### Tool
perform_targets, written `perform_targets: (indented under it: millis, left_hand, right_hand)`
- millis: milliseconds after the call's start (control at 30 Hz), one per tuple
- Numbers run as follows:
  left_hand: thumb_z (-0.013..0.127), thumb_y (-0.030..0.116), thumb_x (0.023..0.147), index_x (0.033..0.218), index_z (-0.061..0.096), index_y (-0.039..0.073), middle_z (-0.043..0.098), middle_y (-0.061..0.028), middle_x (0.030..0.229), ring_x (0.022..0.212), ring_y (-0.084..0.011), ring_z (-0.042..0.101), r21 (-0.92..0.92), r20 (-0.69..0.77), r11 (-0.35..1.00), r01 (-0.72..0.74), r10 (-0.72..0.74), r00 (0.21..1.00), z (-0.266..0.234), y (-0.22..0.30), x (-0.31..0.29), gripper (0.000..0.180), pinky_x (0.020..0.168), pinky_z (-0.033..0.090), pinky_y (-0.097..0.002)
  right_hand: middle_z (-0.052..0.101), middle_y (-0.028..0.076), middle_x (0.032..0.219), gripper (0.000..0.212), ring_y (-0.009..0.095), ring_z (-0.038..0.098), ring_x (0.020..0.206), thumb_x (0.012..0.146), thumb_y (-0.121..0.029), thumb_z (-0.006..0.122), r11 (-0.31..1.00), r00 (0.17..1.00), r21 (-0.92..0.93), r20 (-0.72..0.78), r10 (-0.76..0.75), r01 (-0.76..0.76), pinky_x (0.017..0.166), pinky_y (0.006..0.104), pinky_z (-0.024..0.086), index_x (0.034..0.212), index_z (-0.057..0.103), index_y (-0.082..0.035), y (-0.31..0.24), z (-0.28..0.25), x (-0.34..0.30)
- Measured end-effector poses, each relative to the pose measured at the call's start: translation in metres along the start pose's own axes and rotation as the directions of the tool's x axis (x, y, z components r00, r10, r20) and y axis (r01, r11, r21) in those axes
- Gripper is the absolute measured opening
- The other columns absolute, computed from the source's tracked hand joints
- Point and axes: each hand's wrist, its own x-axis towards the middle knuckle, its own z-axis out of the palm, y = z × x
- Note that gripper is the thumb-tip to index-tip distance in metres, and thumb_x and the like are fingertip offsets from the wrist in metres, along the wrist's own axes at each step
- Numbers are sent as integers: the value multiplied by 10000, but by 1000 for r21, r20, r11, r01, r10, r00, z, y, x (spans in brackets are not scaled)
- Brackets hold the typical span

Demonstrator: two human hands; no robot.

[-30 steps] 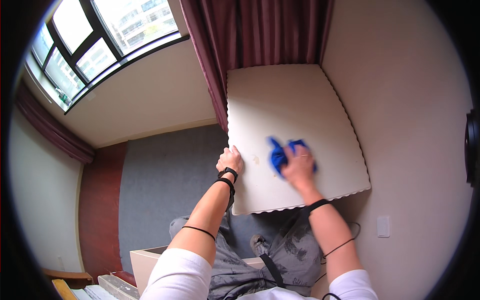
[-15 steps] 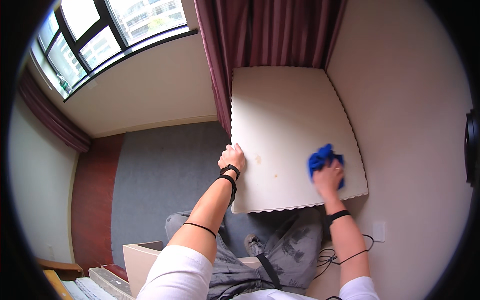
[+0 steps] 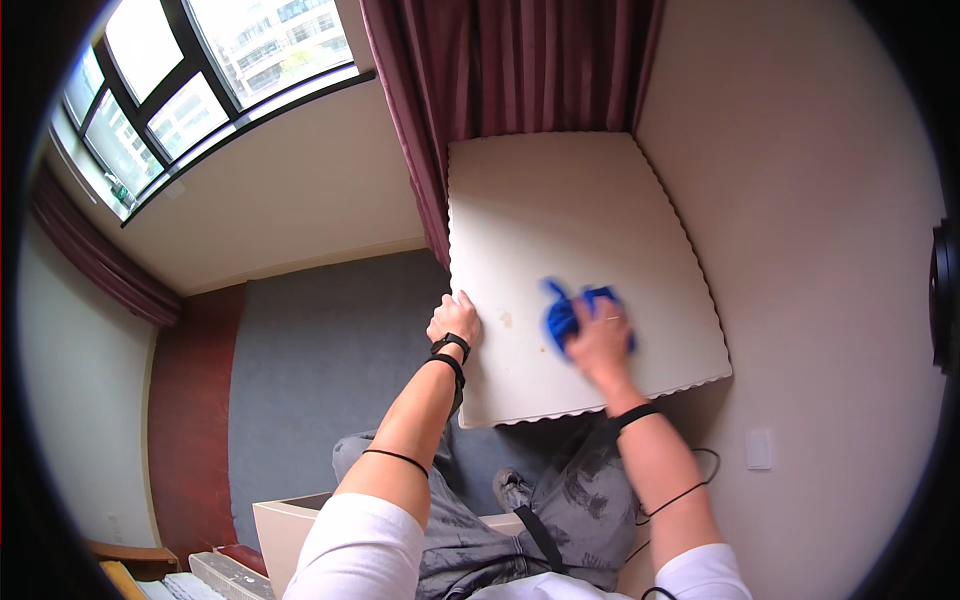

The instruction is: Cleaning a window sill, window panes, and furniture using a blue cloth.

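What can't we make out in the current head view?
Head view, all:
Crumpled blue cloth: folds motion-blurred, partly covered by the right hand.
White wavy-edged tabletop: patch under the cloth, hidden by it.
Glossy black object: cut off by the right edge; kind unclear.

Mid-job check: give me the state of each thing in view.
white tabletop, two brownish marks left of the cloth
left hand, closed on the tabletop's left edge
right hand, on the cloth, motion-blurred
blue cloth, bunched under the right hand
far curtain, hanging in folds
left curtain, gathered
window, open or shut: cannot tell
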Motion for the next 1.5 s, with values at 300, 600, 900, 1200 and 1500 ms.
perform_targets:
  millis: [300, 600, 900, 1200, 1500]
  left_hand:
    - [390, 473, 1004, 1112, 645, 46, 712, -235, 1059, 1020, -431, 679, -35, -44, 999, -28, 26, 999, 2, 4, 6, 509, 910, 513, -526]
    - [365, 505, 1002, 1158, 650, 58, 700, -240, 1122, 1084, -433, 660, -30, 13, 999, 12, -12, 1000, 1, -5, 9, 552, 935, 501, -532]
    - [382, 502, 1000, 1132, 654, 63, 714, -241, 1070, 1032, -437, 682, -1, -14, 1000, 13, -13, 1000, 4, -13, 15, 532, 896, 526, -537]
    - [384, 471, 1007, 1118, 647, 36, 711, -230, 1082, 1052, -422, 674, -53, 16, 998, 19, -18, 1000, -6, -3, 2, 521, 924, 507, -516]
    - [389, 468, 1007, 1128, 652, 40, 710, -231, 1096, 1063, -423, 672, -75, 6, 997, 0, 1, 1000, -3, -4, 8, 517, 933, 503, -516]
  right_hand:
    - [479, 230, 1407, 573, 438, 458, 1296, 929, -414, 535, 798, 852, -328, -44, 521, -505, 1083, 584, 355, 1386, 547, -68, 193, -47, -47]
    - [469, 249, 1386, 677, 422, 405, 1327, 823, -382, 638, 992, 993, -55, 35, -111, 113, 1088, 612, 315, 1399, 532, -42, -68, 4, -38]
    - [460, 203, 1412, 666, 381, 382, 1366, 820, -378, 640, 964, 961, 134, 131, -245, 228, 1118, 609, 282, 1420, 507, -123, -110, 4, 19]
    - [451, 203, 1458, 602, 397, 425, 1362, 917, -450, 556, 885, 901, -183, -9, 433, -428, 1121, 576, 322, 1421, 537, -122, 162, -33, -10]
    - [467, 228, 1363, 572, 449, 438, 1269, 880, -393, 563, 925, 965, -273, -63, 255, -262, 1058, 597, 345, 1330, 577, -40, 114, -24, -72]
